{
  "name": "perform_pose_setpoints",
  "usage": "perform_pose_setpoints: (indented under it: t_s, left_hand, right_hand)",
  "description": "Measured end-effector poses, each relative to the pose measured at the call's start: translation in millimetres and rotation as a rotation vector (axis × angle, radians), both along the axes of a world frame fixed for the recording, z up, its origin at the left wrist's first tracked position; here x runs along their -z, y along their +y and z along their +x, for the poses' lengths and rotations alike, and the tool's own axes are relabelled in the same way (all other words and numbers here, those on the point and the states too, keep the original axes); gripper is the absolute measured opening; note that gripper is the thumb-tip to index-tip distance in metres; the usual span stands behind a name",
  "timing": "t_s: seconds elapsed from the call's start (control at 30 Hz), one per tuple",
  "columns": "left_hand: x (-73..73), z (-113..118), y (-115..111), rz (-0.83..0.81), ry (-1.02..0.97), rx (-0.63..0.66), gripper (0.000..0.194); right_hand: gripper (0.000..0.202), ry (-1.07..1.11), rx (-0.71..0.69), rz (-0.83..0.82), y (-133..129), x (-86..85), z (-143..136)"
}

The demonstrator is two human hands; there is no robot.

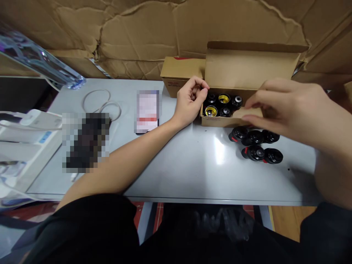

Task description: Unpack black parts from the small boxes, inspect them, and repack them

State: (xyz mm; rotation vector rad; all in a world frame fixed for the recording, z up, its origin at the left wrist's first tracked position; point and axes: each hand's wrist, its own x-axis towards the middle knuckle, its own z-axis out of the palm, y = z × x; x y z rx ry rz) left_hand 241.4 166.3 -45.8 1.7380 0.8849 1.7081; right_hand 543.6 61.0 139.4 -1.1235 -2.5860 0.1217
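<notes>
Crumpled cardboard (137,33) backs a grey table (178,165). At left sit a white power strip (35,154) and a phone (148,110). The open box (231,121), far right, holds black parts (237,101), two gold inside. The right hand (249,112) pinches a cardboard piece (251,111) over it; the left hand (205,90) curls at its left end, grip unclear. Five black pieces (256,153) sit nearer.

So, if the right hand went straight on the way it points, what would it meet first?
Probably a black fitting in the open box, though depth is unclear and the right hand might pass above.
</notes>
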Motion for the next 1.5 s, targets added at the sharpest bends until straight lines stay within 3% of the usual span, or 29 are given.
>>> perform_pose_setpoints:
  t_s: [0.13, 0.2, 0.37, 0.5, 0.73, 0.9, 1.0, 1.1, 1.23, 1.37, 1.5]
  left_hand:
    - [2.6, -1, 2, 0.039, 0.006, -0.004, 0.068]
    - [2.5, -2, 1, 0.067, 0.024, -0.011, 0.067]
    - [0.8, -4, -1, 0.107, 0.075, -0.009, 0.066]
    - [1.5, -3, -1, 0.098, 0.076, 0.000, 0.064]
    - [3.5, -1, 3, 0.124, 0.066, 0.016, 0.063]
    - [2.3, -2, 2, 0.130, 0.077, 0.012, 0.062]
    - [2.5, -2, 2, 0.127, 0.076, 0.012, 0.062]
    - [3.6, -2, 3, 0.124, 0.076, 0.014, 0.061]
    - [5.2, -4, 5, 0.131, 0.077, 0.017, 0.060]
    - [6.4, -5, 5, 0.138, 0.080, 0.018, 0.058]
    - [5.9, -5, 5, 0.131, 0.093, 0.017, 0.060]
  right_hand:
    - [0.012, -0.287, -0.151, 0.176, -35, 0.2, -18]
    - [0.012, -0.416, -0.149, 0.218, -48, 7.2, -27]
    - [0.039, -0.564, -0.141, 0.375, -60, 21.3, -37]
    - [0.038, -0.432, -0.297, 0.293, -58, 26.2, -39]
    - [0.038, -0.308, -0.386, -0.024, -49, 50.7, -36]
    - [0.034, 0.008, -0.403, -0.166, -31, 37.0, -20]
    - [0.031, 0.179, -0.366, -0.120, -16, 20.1, -7]
    - [0.032, 0.354, -0.278, -0.145, 4, 16.6, 4]
    - [0.033, 0.649, -0.170, -0.215, 30, 36.6, 11]
    - [0.025, 0.714, -0.117, -0.130, 42, 55.9, 10]
    - [0.032, 0.727, -0.043, -0.055, 44, 58.0, 10]
